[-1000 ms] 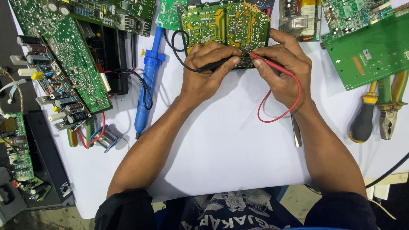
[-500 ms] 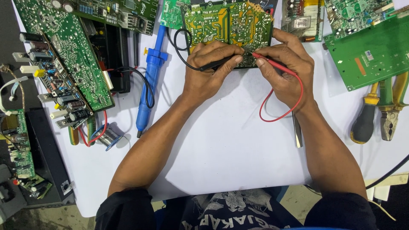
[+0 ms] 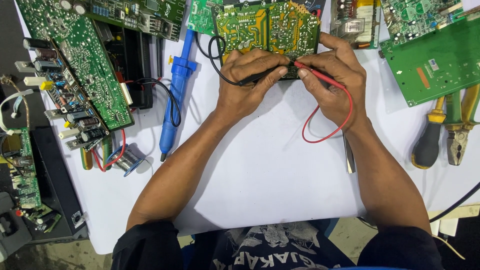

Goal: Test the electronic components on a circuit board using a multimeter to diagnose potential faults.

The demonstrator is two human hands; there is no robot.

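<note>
A green and yellow circuit board lies solder side up at the far middle of the white table. My left hand grips a black test probe with its black lead looping to the left. My right hand pinches a red test probe, whose red wire curls below my wrist. Both probe tips meet at the board's near edge, between my fingertips.
A blue desoldering pump and a solder spool lie at left beside a large green board. More green boards sit at right, with a screwdriver and pliers. Tweezers lie under my right forearm.
The view has shifted slightly. Both hands stay at the board's near edge with the probes, their tips drawn a little closer together.
</note>
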